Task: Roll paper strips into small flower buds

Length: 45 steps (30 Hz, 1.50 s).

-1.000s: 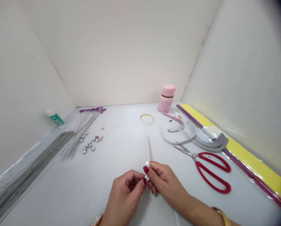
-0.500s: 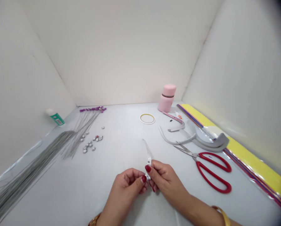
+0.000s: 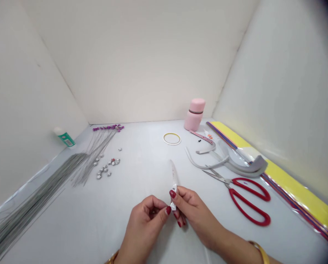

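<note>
The left hand (image 3: 149,222) and right hand (image 3: 195,211) pinch the near end of a pale strip (image 3: 173,173) above the table (image 3: 142,176), fingertips (image 3: 172,194) partly hiding the fold; its long axis runs away from the person, free tip toward the back wall (image 3: 139,73). The pink flask (image 3: 193,120) is capped, contents not visible. A clear sleeve (image 3: 244,155), cut off at right, holds coloured strips (image 3: 290,189).

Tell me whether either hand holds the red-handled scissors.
No, the scissors lie on the table while the left hand and right hand hold a strip.
</note>
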Tool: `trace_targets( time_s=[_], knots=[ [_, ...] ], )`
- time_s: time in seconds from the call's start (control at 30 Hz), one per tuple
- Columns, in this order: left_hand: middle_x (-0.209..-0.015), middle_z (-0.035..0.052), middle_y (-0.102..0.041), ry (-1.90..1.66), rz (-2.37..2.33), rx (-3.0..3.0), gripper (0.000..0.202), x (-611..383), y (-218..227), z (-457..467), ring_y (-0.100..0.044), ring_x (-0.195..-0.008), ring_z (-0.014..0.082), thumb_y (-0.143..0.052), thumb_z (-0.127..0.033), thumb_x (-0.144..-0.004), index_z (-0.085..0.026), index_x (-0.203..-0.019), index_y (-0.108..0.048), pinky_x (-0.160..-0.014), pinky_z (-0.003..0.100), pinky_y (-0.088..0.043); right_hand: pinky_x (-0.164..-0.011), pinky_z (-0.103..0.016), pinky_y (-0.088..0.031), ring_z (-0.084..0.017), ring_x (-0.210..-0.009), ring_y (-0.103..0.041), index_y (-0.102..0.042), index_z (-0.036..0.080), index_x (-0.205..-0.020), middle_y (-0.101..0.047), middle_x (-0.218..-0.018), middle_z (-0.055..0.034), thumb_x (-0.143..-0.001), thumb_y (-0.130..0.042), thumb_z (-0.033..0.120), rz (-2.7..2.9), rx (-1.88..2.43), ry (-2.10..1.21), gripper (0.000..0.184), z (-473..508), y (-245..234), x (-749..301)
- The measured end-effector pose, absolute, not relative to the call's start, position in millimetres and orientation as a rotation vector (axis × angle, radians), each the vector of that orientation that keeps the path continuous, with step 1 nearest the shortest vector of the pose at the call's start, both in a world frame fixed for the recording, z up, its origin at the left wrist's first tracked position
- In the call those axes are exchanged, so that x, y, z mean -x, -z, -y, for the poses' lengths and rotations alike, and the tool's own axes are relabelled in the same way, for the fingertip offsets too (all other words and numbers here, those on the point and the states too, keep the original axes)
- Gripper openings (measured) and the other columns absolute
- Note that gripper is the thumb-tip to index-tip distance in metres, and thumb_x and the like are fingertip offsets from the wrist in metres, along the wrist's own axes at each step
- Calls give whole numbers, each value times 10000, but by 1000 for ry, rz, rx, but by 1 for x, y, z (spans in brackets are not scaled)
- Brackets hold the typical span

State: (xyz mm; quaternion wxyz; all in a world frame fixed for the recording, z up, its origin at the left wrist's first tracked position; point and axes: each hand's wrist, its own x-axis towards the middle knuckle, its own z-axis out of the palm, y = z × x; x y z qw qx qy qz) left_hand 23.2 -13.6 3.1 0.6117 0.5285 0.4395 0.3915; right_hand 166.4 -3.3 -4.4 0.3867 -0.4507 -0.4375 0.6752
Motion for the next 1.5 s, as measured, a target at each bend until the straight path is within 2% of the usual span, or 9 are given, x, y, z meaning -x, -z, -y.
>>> trace_targets(
  time_s=[0.17, 0.27, 0.43, 0.53, 0.67, 0.93, 1.13, 1.33, 1.5],
  knots=[
    [-781, 57, -624, -1113, -1084, -2086, 145, -17, -1, 20, -595, -714, 142, -466, -57, -765, -172, -703, -528, -646, 237, -463, -367, -159, -244, -41, -354, -367, -456, 163, -661, -443, -468, 71, -809, -450, 511, 1178, 1166, -1736, 378, 4, 5, -166],
    [-763, 56, -630, -1175, -1036, -2255, 179, -16, 1, 21, -601, -723, 137, -457, -14, -756, -173, -710, -525, -652, 221, -461, -365, -159, -243, -41, -347, -361, -452, 165, -650, -440, -465, 71, -795, -447, 537, 1191, 1177, -1734, 400, 4, 4, -165],
    [-775, 52, -634, -1074, -1004, -1675, 139, -22, -2, 18, -610, -704, 148, -466, -83, -776, -171, -689, -528, -673, 266, -475, -398, -164, -287, -48, -386, -384, -459, 162, -651, -445, -492, 63, -825, -435, 493, 1241, 1158, -1641, 375, 4, 4, -164],
    [-681, 21, -617, -974, -893, -1092, 128, -27, -5, 13, -605, -639, 149, -518, -131, -758, -169, -638, -491, -665, 293, -472, -417, -167, -309, -56, -414, -405, -457, 161, -634, -450, -492, 58, -836, -446, 456, 1289, 1159, -1538, 358, 5, 5, -164],
    [-561, -9, -587, -890, -852, -736, 149, -29, -4, 10, -579, -608, 140, -579, -132, -720, -163, -612, -482, -688, 298, -431, -430, -166, -329, -60, -430, -426, -444, 163, -633, -473, -490, 51, -840, -442, 451, 1284, 1143, -1502, 355, 5, 6, -165],
    [-576, -14, -571, -972, -988, -824, 155, -24, 5, 11, -527, -588, 113, -621, -203, -727, -153, -626, -514, -620, 241, -398, -381, -154, -299, -44, -374, -399, -451, 162, -663, -469, -480, 59, -839, -440, 462, 1234, 1164, -1591, 349, 2, 9, -167],
    [-700, 12, -608, -996, -968, -1075, 124, -24, 2, 13, -555, -663, 133, -559, -281, -789, -163, -774, -524, -642, 248, -424, -388, -157, -293, -44, -381, -394, -455, 160, -661, -445, -476, 65, -846, -436, 448, 1233, 1167, -1568, 343, 3, 11, -167],
    [-602, 20, -621, -892, -1107, -1214, 187, -24, 1, 14, -573, -618, 152, -572, -276, -765, -149, -631, -548, -601, 249, -424, -400, -162, -301, -48, -392, -401, -444, 158, -619, -436, -463, 63, -838, -461, 432, 1297, 1159, -1545, 352, 4, 10, -167],
    [-551, 27, -618, -781, -951, -941, 226, -25, -1, 9, -568, -580, 138, -598, -296, -745, -138, -595, -538, -564, 230, -403, -403, -162, -304, -49, -391, -406, -442, 157, -600, -443, -452, 60, -840, -456, 435, 1224, 1137, -1571, 368, 4, 9, -166]
  ],
)
